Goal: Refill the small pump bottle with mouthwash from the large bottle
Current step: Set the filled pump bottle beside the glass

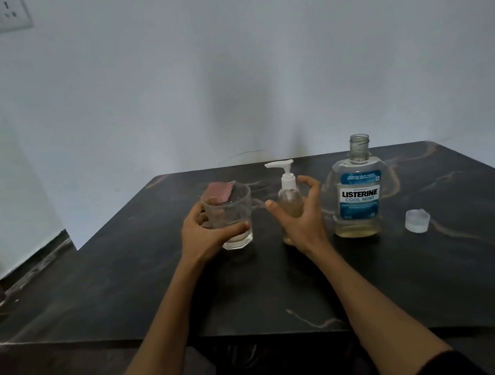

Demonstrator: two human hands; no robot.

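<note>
Dark veined stone table (447,269) | I see uncapped large bottle (358,192), clear plastic, upright at right | left hand (206,231) wraps faceted glass (231,214) | right hand (301,216), fingers spread, cups small pump bottle (289,193) | round translucent cap (417,220) lies apart.

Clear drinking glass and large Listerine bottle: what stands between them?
The small clear pump bottle, with the right hand around it, in the head view.

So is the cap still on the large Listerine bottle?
No, the Listerine bottle stands with its neck open, and its cap lies on the table to its right.
</note>
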